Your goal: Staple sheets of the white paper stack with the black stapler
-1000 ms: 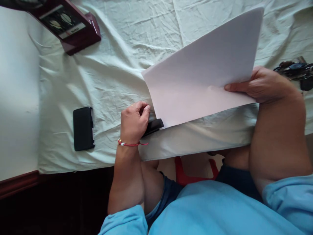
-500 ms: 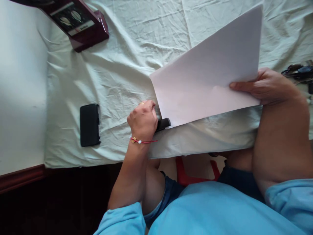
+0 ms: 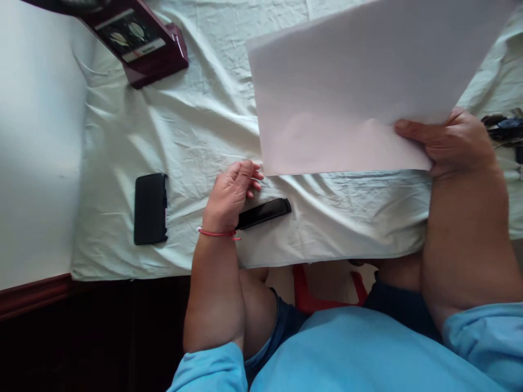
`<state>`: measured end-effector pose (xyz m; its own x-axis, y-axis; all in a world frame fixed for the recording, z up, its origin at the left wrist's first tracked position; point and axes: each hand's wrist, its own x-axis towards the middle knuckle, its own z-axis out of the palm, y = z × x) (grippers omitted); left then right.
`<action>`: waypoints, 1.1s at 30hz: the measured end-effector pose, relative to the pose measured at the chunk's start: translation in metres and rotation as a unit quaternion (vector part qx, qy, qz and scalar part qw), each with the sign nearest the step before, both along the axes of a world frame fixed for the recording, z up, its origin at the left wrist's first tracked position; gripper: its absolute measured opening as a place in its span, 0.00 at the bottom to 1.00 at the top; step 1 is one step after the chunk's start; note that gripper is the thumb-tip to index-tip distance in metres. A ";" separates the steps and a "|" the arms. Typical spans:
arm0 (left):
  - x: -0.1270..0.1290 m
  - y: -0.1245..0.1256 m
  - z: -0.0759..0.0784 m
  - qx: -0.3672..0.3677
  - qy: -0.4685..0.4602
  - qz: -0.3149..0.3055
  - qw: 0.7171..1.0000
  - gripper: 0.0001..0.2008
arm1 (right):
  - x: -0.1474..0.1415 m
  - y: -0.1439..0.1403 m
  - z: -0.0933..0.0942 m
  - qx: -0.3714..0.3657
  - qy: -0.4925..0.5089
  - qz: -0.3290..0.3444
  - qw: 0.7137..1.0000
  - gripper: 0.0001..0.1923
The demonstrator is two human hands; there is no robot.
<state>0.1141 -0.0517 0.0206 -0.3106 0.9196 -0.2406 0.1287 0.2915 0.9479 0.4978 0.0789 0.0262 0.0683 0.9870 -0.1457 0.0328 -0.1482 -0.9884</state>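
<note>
My right hand [image 3: 453, 144] grips white paper [image 3: 351, 103] at its lower right corner, thumb on top and fingers underneath. The paper is tilted up over the table; whether it is one sheet or a few I cannot tell. My left hand [image 3: 232, 190], with a red bracelet at the wrist, is loosely curled with fingers apart, close to the paper's lower left corner. It appears to hold nothing. A long black stapler [image 3: 265, 213] lies on the cloth beside it, its left end partly hidden by the hand.
A black rectangular case [image 3: 150, 209] lies on the pale green tablecloth [image 3: 196, 136] at the left. Behind it stands a dark red glossy stand [image 3: 159, 65] with a picture label. Small dark items [image 3: 504, 125] lie at the right edge. A red stool [image 3: 306, 296] shows below the table.
The paper has moved up and away from the stapler, lifted by my right hand. My left hand has let go of the stapler and loosened from a fist.
</note>
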 end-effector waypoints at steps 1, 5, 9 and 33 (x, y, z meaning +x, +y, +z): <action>0.000 0.002 -0.001 0.009 -0.030 0.025 0.999 0.26 | -0.001 -0.001 -0.001 0.006 0.008 0.002 1.000 0.39; 0.004 0.007 -0.002 0.058 -0.065 0.046 0.995 0.22 | -0.007 -0.006 -0.001 0.019 0.025 0.010 0.999 0.40; 0.008 0.006 0.000 0.060 -0.026 0.024 0.998 0.18 | -0.014 -0.010 0.001 0.016 0.038 0.030 0.999 0.39; 0.015 0.002 0.002 0.057 -0.107 0.036 0.992 0.24 | -0.027 -0.010 0.005 -0.016 0.045 0.003 0.999 0.40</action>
